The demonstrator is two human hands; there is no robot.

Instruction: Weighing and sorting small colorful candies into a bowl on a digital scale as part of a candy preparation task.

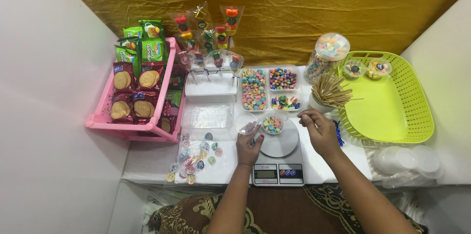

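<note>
Here the left hand (248,146) pinches a clear lid (245,122); the right hand (319,128), pinched shut, could knock the candy cup (273,124) off the scale (278,158).

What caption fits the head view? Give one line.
Left hand holds a clear lid beside a candy cup on a scale; right hand hovers nearby.

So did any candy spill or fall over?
No spill that I can see. The candy sits in its tray, the jar stands upright, and the cup is on the scale. The left hand holds a clear lid; the right hand is beside the cup.
</note>
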